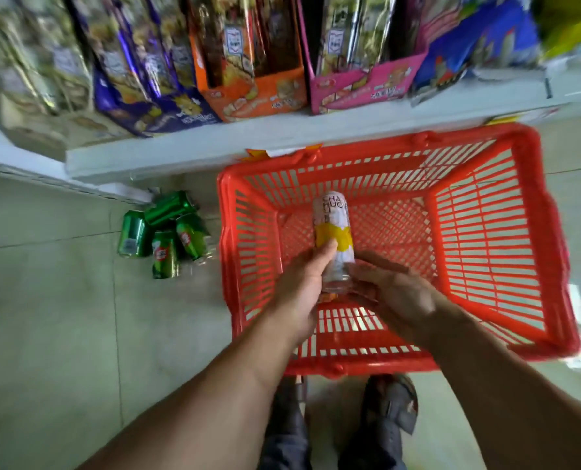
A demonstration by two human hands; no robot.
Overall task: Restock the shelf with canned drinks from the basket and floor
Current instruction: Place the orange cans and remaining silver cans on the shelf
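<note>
A tall white and yellow can (pixel 332 228) lies over the inside of the red plastic basket (pixel 492 232), which stands on the floor below the shelf. My left hand (pixel 299 286) grips the can's near end, thumb on its yellow part. My right hand (pixel 390 290) touches the same end from the right with its fingers curled around it. Several green cans (pixel 165 232) lie in a heap on the tiled floor left of the basket, close to the shelf base.
The white shelf edge (pixel 187 154) runs above the basket, with purple, orange (pixel 255 93) and pink snack boxes on it. My feet (pixel 384 422) stand just behind the basket. Pale floor tiles spread to the left.
</note>
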